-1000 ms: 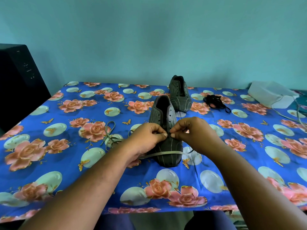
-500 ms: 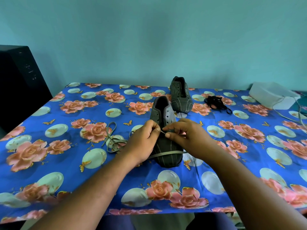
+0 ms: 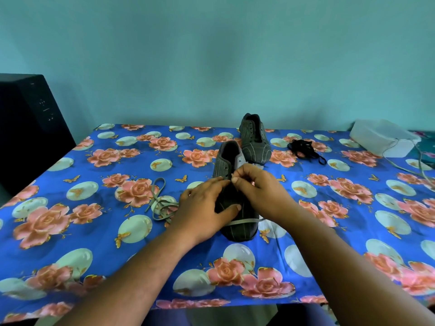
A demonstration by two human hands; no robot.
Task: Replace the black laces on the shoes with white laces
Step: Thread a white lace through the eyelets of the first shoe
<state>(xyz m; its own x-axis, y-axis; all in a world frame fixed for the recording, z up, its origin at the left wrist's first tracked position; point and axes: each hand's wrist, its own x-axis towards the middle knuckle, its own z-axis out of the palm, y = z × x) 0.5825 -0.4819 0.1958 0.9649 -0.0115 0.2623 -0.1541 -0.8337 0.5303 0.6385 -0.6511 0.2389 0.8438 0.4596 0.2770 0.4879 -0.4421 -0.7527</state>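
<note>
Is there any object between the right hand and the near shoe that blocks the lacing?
Nothing visible blocks it. The right hand pinches the white lace directly over the near shoe; the left hand rests on that shoe.

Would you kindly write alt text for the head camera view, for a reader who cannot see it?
Two hands work on the near shoe on a floral tablecloth: the left hand rests on it while the right hand pinches a white lace. A second shoe and the black laces lie behind.
</note>
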